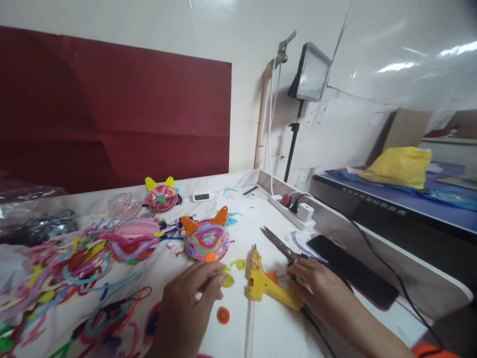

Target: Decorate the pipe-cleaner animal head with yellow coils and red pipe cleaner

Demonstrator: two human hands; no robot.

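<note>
My left hand (pixel 196 301) pinches a small yellow-green coiled piece (pixel 228 279) between thumb and fingertips. A second yellow-green coil (pixel 239 264) is just beyond it. My right hand (pixel 322 286) is closed at the handles of the metal scissors (pixel 278 243), whose blades point away from me. The scissors' handles are partly hidden by this hand. A yellow glue gun (pixel 259 283) lies between my hands, its grip end close to my right thumb. An orange disc (pixel 223 315) lies near my left hand. Beyond it is a colourful round mask-like ornament (pixel 208 238) with orange ears.
Loose colourful strips (pixel 85 258) and another striped round ornament (pixel 136 238) cover the left side. A yellow-eared ornament (pixel 162 198) and small digital display (pixel 201 197) stand behind. A phone (pixel 354 271), power strip (pixel 294 214) and black cable (pixel 367 243) line the right edge.
</note>
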